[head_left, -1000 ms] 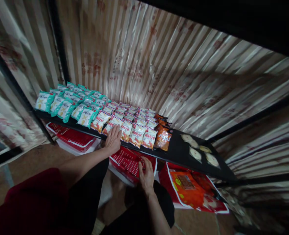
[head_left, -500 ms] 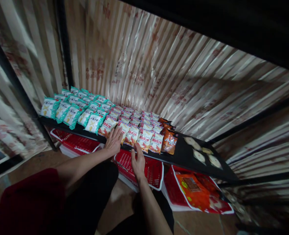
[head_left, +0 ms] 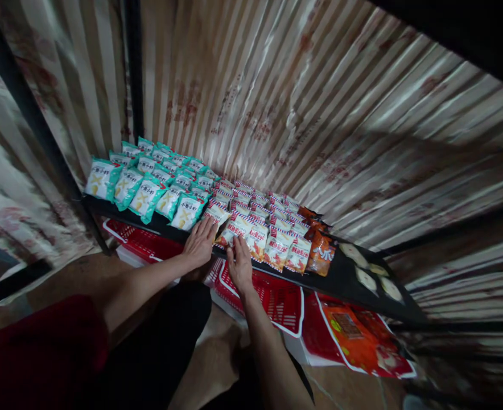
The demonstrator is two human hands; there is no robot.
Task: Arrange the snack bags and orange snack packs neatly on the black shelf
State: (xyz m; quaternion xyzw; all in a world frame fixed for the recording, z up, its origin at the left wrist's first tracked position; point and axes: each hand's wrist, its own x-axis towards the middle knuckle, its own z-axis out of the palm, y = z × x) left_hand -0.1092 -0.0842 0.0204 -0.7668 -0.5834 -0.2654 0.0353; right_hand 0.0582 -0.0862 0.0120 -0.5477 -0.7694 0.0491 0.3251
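Observation:
Rows of white packets with striped tops (head_left: 278, 249) stand in the middle of a black shelf (head_left: 341, 290). My left hand (head_left: 201, 242) lies with its fingers spread on the front packet at the left end of these rows. Against the front of a neighbouring packet (head_left: 234, 225) rests my right hand (head_left: 239, 263), its fingers extended and slightly apart. Neither hand is gripping a packet. Teal and white packets (head_left: 187, 210) fill the shelf left of my hands. Orange packets (head_left: 321, 253) stand at the right end of the striped rows.
Several flat pale pieces (head_left: 366, 280) lie on the shelf's right part. Red baskets (head_left: 283, 302) sit below the shelf, one holding a large orange bag (head_left: 354, 336). A pleated patterned curtain (head_left: 251, 102) hangs behind, and black posts (head_left: 134, 74) frame the shelf.
The view has shifted, so the shelf appears farther right. My right hand has moved left along the front packets, closer to my left hand.

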